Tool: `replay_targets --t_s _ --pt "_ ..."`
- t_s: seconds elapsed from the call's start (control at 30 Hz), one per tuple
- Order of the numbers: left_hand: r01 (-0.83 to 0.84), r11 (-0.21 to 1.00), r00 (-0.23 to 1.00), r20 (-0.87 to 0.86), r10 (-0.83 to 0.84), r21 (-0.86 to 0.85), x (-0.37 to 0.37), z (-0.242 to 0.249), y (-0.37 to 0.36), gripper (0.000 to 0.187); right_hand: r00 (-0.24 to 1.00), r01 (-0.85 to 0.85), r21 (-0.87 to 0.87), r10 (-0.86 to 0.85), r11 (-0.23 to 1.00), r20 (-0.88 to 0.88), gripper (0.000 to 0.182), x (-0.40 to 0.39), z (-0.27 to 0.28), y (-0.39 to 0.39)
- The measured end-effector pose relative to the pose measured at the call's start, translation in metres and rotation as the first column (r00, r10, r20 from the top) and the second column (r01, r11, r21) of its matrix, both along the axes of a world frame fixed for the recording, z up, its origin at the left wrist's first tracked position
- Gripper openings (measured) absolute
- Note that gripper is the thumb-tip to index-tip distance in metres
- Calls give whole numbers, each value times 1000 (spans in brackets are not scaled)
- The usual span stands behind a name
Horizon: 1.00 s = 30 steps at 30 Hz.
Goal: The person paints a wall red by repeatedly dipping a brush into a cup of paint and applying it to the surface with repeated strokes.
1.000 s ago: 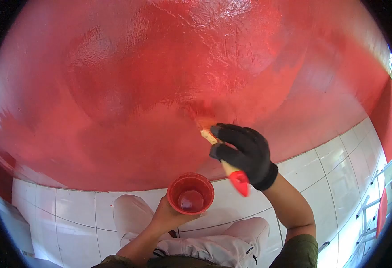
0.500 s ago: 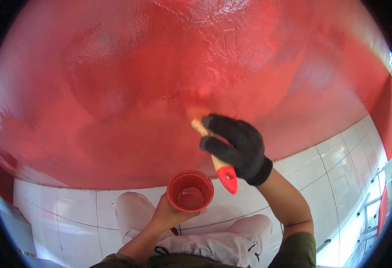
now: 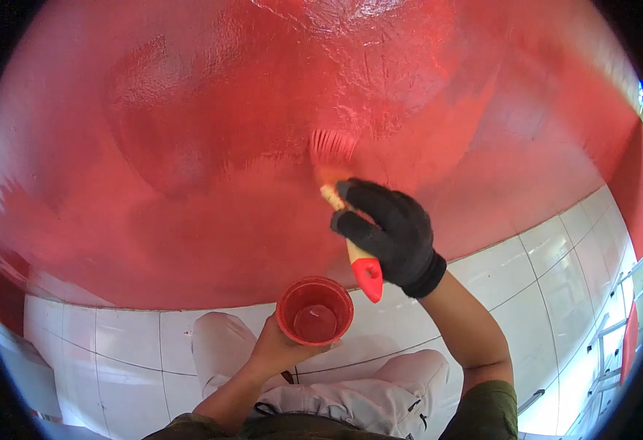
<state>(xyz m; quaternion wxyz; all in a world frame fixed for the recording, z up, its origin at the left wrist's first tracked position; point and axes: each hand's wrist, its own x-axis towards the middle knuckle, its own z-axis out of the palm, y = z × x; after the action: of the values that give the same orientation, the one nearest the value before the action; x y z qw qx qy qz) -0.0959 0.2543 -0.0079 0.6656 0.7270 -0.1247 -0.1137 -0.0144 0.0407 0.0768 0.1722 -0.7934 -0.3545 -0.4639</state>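
My right hand (image 3: 391,233), in a black glove, is closed around the wooden handle of a paintbrush (image 3: 366,273) with a red tip at its end. The red-coated bristles point up and away, splayed against a red-painted wall (image 3: 211,227). Below and to the left, my bare left hand (image 3: 281,348) grips a red cup (image 3: 314,312) from its left side and underneath. The cup tilts its mouth toward me and holds some red paint at the bottom. Most of my left fingers are hidden behind the cup.
White floor tiles (image 3: 127,337) run along the base of the wall. My knees in light trousers (image 3: 222,341) are bent below the cup. A metal ladder-like frame (image 3: 609,334) stands at the far right. A grey box-like object (image 3: 24,374) is at the lower left.
The paintbrush has shifted slightly up along the wall, and its bristles now show spread on the surface. My left hand and the cup have barely moved.
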Motion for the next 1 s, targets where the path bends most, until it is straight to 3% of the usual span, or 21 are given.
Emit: replay_targets --t_s 0.1,0.17,0.2,0.23,0.3,0.33,0.37,0.43,0.5,0.57,0.63,0.67,0.7,0.77,0.83,0.9,0.97,1.0 --pt "-3 1000 1000 6 3 -10 -1 -1 0 74 998 -55 -21 55 998 16 26 -6 8 3" --pt "2 1000 1000 6 -2 3 0 -5 2 74 988 -47 150 23 988 155 26 -5 24 -4" --pt "43 999 999 5 -43 23 3 -8 4 78 926 -27 91 -9 995 378 29 6 34 -7" --pt "85 996 996 5 -85 41 4 -10 5 83 927 -27 91 -9 995 375 29 6 33 -5" --pt "77 997 997 -8 -77 32 1 -5 4 83 996 23 13 -24 1000 80 30 9 28 0" --pt "68 997 998 -16 -68 24 1 -2 3 83 985 5 -124 16 992 172 28 10 20 3" --pt "66 998 998 -9 -65 21 0 1 3 83 984 4 -128 20 992 178 28 5 13 6" --pt "26 999 1000 0 -26 29 -1 5 3 83 997 -65 -216 75 974 36 28 -5 5 11" --pt "20 999 999 36 -21 27 1 -2 4 78 990 -140 -134 138 981 -26 31 -4 14 7" --pt "24 999 998 58 -26 35 0 -4 6 73 960 -219 165 243 962 -141 29 7 35 0" --pt "55 993 998 -38 -51 104 0 0 8 84 975 -222 279 211 934 70 29 12 55 -4" --pt "54 993 998 -38 -50 103 0 0 7 84 973 -232 408 214 883 90 27 5 65 4" --pt "27 998 1000 10 -28 61 -1 -2 6 79 962 -267 396 219 879 162 27 3 67 2" --pt "-2 1000 998 56 1 12 -1 -5 9 74 978 -185 278 204 943 -42 24 -9 63 1" --pt "3 999 999 45 -5 42 1 -6 10 74 921 -294 321 356 901 -156 24 0 52 6" --pt "8 999 999 36 -10 31 1 -8 8 74 931 -269 278 324 922 -171 23 5 59 -4" --pt "15 1000 1000 25 -15 22 2 -8 9 74 955 -181 523 276 833 -109 22 16 75 -14" --pt "25 998 999 18 -26 60 2 -6 9 76 976 -158 542 213 825 -39 24 14 87 -17"
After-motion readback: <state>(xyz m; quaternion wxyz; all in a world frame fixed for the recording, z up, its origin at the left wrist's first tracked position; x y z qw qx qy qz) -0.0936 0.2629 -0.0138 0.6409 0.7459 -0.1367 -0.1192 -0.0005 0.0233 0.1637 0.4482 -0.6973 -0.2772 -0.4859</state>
